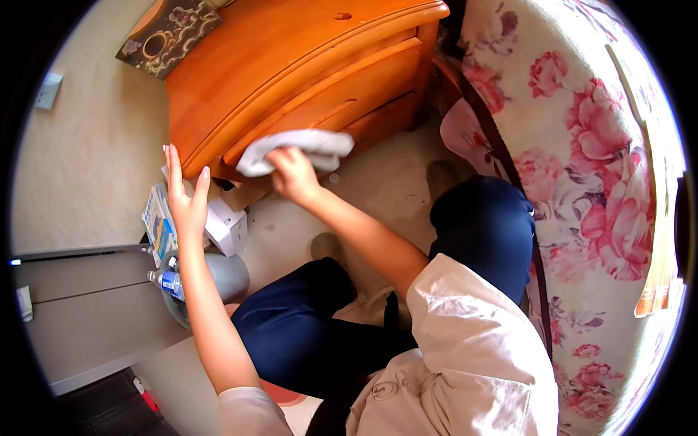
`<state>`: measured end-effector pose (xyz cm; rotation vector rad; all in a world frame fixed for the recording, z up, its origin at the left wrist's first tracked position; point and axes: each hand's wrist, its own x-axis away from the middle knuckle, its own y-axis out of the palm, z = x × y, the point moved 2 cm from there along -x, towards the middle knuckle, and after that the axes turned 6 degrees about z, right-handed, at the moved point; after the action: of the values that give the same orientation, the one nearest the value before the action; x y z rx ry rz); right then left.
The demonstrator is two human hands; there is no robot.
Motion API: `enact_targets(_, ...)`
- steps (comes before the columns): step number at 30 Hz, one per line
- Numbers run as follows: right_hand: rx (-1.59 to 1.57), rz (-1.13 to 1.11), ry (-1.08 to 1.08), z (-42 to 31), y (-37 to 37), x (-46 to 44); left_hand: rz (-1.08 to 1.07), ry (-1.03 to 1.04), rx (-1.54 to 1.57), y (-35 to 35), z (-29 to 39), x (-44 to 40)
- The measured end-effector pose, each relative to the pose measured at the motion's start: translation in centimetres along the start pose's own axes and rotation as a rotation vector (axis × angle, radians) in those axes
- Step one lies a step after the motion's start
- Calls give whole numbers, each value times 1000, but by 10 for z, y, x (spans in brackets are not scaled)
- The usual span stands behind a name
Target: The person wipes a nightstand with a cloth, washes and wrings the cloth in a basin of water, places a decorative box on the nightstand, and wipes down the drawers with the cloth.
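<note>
A white cloth, slightly blurred, is gripped in my right hand in front of the drawers of an orange wooden cabinet. The cloth lies across the lower part of the cabinet front in this view. My left hand is raised at the cabinet's left front corner, fingers spread, with nothing in it. Whether its fingertips touch the wood, I cannot tell.
A dark patterned box sits on the cabinet's back left. Below my left hand are a white box and a grey bin with a plastic bottle. A flowered bedspread fills the right side.
</note>
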<state>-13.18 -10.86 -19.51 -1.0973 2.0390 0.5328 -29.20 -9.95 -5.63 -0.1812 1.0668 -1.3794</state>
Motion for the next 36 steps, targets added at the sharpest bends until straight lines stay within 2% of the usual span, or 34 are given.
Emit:
enact_targets(1, 21, -168, -7, -1, 1, 5, -4, 3, 14, 0, 0, 0)
enact_targets(2, -84, -129, -163, 5, 0, 1, -10, 4, 17, 1, 0, 1)
enact_targets(4, -144, -393, -119, 22, -5, 5, -14, 3, 18, -1, 3, 1)
enact_targets(6, -50, -435, -16, 51, -20, 6, -5, 21, -19, -4, 2, 1)
enact_targets(8, 187, -117, -97, 86, -53, -13, 12, 35, -51, -4, 0, 2)
enact_targets(10, 311, 304, -84, 88, -99, -45, 8, 64, -27, -2, -3, 2)
enact_targets(12, 281, 221, -70, 93, -119, -57, 10, 64, 10, -3, -4, 1)
enact_targets(14, 258, 301, -114, 95, -127, -64, -1, 53, 23, -3, -4, 1)
enact_targets(16, 231, 553, 174, 119, -138, -70, -2, 44, 24, -4, -5, 1)
enact_targets(18, -47, 814, 401, 139, -151, -82, 9, 45, 25, -3, -4, 2)
enact_targets(21, 108, 808, 352, 148, -149, -75, -30, 41, 32, -4, -4, 0)
enact_targets(23, 115, 769, 453, 143, -133, -53, 5, 34, 59, -3, -3, 0)
enact_targets(24, 281, 753, 407, 159, -117, -25, 21, 35, 75, -2, -3, -1)
enact_targets(26, 119, 475, 520, 129, -98, 9, 12, 47, 24, -4, -5, 0)
enact_targets(27, 210, 426, 481, 133, -79, 32, 3, 50, -6, -5, -6, -1)
enact_targets(28, 180, 336, 573, 120, -66, 40, -11, 52, 3, -6, -6, -2)
enact_targets(30, 89, 182, 576, 79, -55, 37, -46, 40, 29, -5, -4, 2)
enact_targets(32, 88, -30, 475, 60, -47, 33, -28, 42, 52, -3, -4, 2)
enact_targets(34, 165, 90, 441, 56, -51, 25, 15, 35, 101, -3, -6, 2)
enact_targets(36, 250, 481, 355, 73, -70, -3, 8, 43, 31, -5, -7, 1)
